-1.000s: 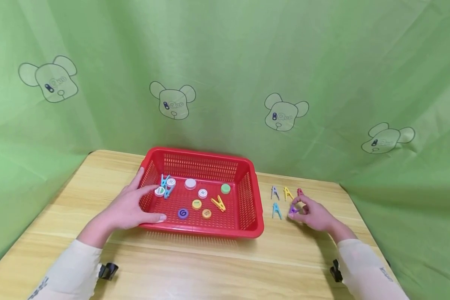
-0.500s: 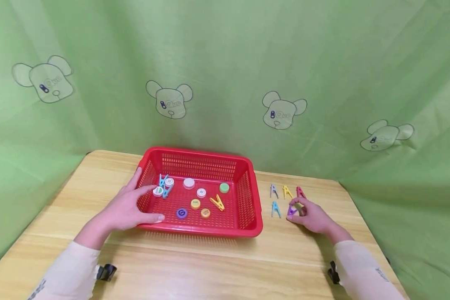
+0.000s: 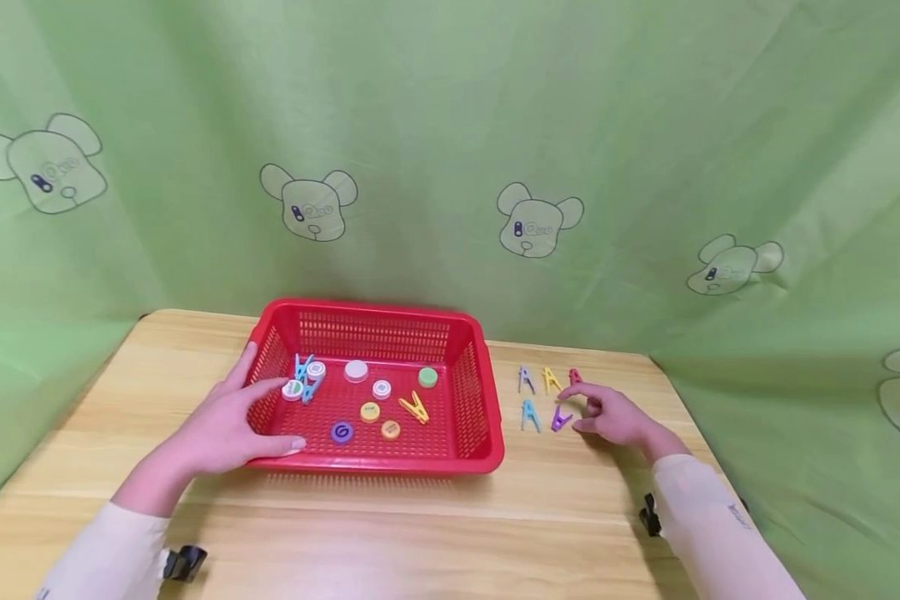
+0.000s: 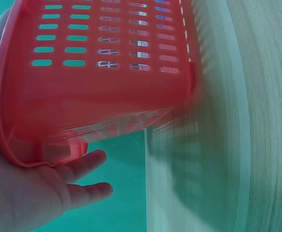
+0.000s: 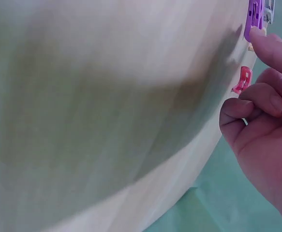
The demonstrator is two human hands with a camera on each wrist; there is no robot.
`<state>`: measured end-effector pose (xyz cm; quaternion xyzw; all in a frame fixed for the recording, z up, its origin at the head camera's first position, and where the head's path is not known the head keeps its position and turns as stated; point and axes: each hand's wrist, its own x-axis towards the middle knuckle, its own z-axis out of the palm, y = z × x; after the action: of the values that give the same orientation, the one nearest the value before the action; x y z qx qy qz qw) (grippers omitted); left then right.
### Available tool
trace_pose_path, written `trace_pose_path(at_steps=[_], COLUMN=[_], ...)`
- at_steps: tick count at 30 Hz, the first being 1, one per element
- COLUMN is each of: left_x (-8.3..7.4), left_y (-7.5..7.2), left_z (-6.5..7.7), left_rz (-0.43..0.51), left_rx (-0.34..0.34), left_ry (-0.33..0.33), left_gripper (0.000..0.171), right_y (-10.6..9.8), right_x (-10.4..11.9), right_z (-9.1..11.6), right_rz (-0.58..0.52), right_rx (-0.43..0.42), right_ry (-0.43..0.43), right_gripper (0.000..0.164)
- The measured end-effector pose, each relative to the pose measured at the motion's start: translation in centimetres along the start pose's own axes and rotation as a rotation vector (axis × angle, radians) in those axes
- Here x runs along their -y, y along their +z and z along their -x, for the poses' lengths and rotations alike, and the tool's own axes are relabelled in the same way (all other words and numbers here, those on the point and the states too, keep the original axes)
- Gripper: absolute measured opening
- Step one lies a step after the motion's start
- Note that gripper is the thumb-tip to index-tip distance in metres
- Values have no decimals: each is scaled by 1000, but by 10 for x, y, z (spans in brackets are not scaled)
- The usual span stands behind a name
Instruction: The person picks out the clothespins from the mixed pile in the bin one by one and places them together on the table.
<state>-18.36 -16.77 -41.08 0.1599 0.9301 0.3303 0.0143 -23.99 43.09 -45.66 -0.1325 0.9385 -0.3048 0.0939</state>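
My left hand (image 3: 217, 429) rests spread over the left end of a red plastic basket (image 3: 438, 467), thumb and index finger reaching over its rim. In the left wrist view, two fingers extend past the basket's corner. At the right, a purple clothespin (image 3: 561, 418) lies on the table just off my right hand (image 3: 607, 414). That hand's index finger stretches toward a red clothespin (image 3: 574, 377), partly hiding it; its other fingers are loosely bent. A light blue clothespin (image 3: 530, 415), a yellow clothespin (image 3: 551, 380) and a grey-purple clothespin (image 3: 525, 379) lie beside them.
Inside the basket are several bottle caps, among them a green cap (image 3: 427, 377) and a purple cap (image 3: 342, 432). A yellow clothespin (image 3: 415, 407) and blue clothespins (image 3: 311, 389) lie there too. A green curtain (image 3: 420, 258) hangs behind the wooden table (image 3: 420, 533).
My right hand has let go of the purple clothespin, which now lies on the table, turned slightly. The head view has swung right. My left hand stays on the basket.
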Motion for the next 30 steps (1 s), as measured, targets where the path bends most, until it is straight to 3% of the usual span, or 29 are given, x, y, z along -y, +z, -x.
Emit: trace_pose_path(at_steps=[7, 15, 24, 30], left_x=[-3, -5, -4, -5], left_y=[3, 1, -2, -2], left_z=[-1, 0, 1, 1], left_rz=[4, 6, 3, 6], left_rx=[11, 6, 11, 13], left_ry=[13, 13, -11, -13], left_gripper=[102, 102, 102, 101], right_y=[-3, -3, 14, 34], right_x=[-3, -5, -11, -2], right_z=[0, 5, 16, 26], right_rz=[-10, 20, 24, 43], right_rx=[62, 42, -75, -240], right_ry=[-39, 41, 61, 196], right_gripper=[34, 31, 29, 32])
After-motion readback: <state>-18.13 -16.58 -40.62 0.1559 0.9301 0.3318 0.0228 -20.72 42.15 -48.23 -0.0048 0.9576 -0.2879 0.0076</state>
